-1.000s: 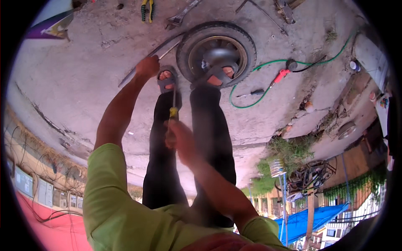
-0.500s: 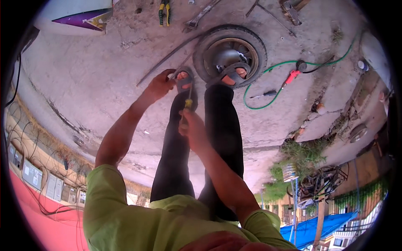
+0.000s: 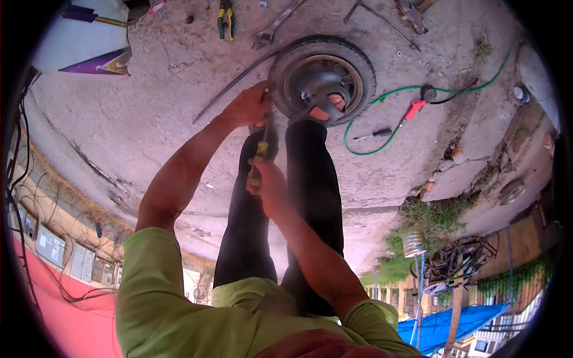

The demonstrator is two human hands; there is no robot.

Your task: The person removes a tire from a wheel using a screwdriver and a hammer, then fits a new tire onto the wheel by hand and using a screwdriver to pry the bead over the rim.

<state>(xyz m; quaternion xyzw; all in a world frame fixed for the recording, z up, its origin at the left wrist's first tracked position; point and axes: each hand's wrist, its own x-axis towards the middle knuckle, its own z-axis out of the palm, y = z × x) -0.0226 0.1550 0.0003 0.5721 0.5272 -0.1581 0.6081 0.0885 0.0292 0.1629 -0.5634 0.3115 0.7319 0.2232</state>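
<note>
My right hand (image 3: 270, 186) is closed round the yellow handle of a screwdriver (image 3: 262, 148), over my left leg. Its shaft points away from me toward my left hand. A wheel with a black tyre (image 3: 365, 68) lies flat on the ground, with my right sandal (image 3: 322, 111) resting on its near side. At the tyre's left edge, my left hand (image 3: 249, 107) has its fingers curled together; what they grip is hidden. A long dark strip (image 3: 230, 89) runs from the tyre down to the left, beyond my left hand.
Pliers (image 3: 226, 22), a large wrench (image 3: 276, 27) and a cross-shaped metal bar (image 3: 385, 24) lie past the wheel. To its right are a green hose (image 3: 399, 89), a red air gun (image 3: 413, 110) and a dark-handled screwdriver (image 3: 382, 132). A white-and-purple panel (image 3: 89, 42) stands far left.
My left hand has moved right and away from me, up to the tyre's edge. The screwdriver in my right hand has shifted slightly left. The view has tilted a little.
</note>
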